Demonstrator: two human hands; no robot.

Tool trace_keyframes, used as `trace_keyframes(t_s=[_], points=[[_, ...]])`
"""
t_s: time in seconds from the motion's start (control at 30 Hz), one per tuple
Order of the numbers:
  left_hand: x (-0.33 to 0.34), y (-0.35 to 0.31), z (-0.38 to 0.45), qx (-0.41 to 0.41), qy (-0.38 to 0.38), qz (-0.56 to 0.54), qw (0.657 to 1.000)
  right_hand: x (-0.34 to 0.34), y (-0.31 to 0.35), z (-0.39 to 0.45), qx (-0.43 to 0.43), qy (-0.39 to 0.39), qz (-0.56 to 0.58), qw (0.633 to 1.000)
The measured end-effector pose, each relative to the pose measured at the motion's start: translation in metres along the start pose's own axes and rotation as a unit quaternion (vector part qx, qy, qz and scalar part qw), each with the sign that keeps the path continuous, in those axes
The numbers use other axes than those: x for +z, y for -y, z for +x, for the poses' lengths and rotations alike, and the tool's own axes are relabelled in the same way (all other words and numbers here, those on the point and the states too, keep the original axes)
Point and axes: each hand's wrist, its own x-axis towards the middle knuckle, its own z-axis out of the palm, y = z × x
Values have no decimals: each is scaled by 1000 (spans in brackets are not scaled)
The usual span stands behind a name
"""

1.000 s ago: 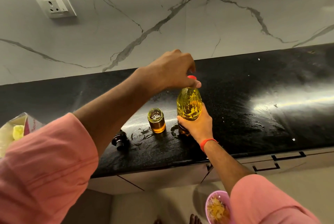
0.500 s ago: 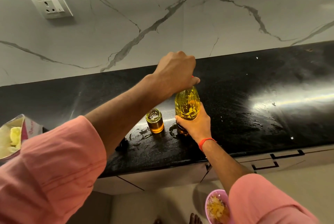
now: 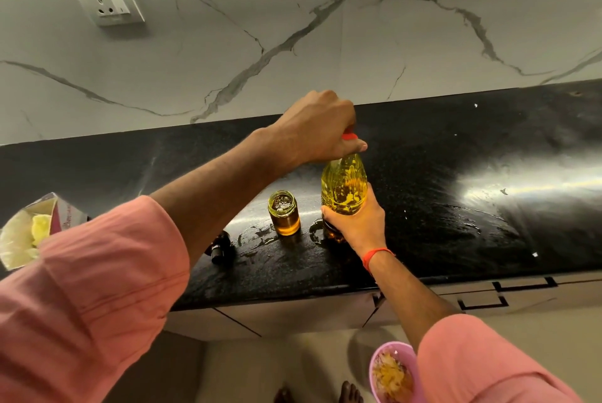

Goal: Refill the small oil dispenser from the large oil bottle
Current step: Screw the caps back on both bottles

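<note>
The large oil bottle (image 3: 343, 186), clear plastic with yellow oil, stands upright on the black counter (image 3: 456, 233). My right hand (image 3: 356, 223) grips its lower body. My left hand (image 3: 321, 129) is closed over its red cap (image 3: 350, 136), which shows only as a sliver. Just left of the bottle stands the small oil dispenser (image 3: 284, 213), an open glass jar partly filled with amber oil. A black dispenser top (image 3: 219, 248) lies on the counter further left, half hidden by my left forearm.
Oil smears wet the counter around the jar and bottle. An open bag of pale chips (image 3: 29, 230) sits at the left edge. A wall socket (image 3: 107, 0) is on the marble wall. A pink bowl (image 3: 392, 373) stands on the floor by bare toes.
My left hand has stayed on the red cap and shifted its grip slightly. The bottle and my right hand have not moved.
</note>
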Motion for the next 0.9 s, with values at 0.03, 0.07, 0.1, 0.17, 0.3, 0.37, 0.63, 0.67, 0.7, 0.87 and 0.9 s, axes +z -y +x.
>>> trace_keyframes(t_s=[0.03, 0.07, 0.1, 0.17, 0.3, 0.37, 0.63, 0.67, 0.7, 0.87, 0.9], points=[[1, 2, 0, 4, -3, -4, 1000, 0, 0, 0, -1, 0, 1, 1000], [2, 3, -1, 8, -5, -9, 1000, 0, -1, 0, -3, 1, 1, 1000], [4, 4, -2, 10, -6, -16, 1000, 0, -1, 0, -4, 2, 1, 1000], [6, 5, -4, 9, -5, -38, 999, 0, -3, 0, -5, 4, 1, 1000], [7, 7, -14, -14, 9, -99, 995, 0, -6, 2, -7, 4, -1, 1000], [6, 10, -26, -49, 19, -190, 980, 0, -7, 3, -11, 8, -3, 1000], [37, 56, -129, -276, -85, -458, 841, 2, -6, 2, -37, -2, -8, 999], [43, 62, -146, -315, -91, -471, 819, 1, -6, 2, -39, 3, -6, 999], [51, 66, -162, -353, -97, -478, 799, 1, -6, 2, -41, 7, -3, 999], [113, 85, -229, -510, -107, -457, 720, 1, -5, 1, -37, 15, -5, 999], [126, 86, -238, -534, -108, -442, 712, 1, -6, 1, -35, 14, -2, 999]])
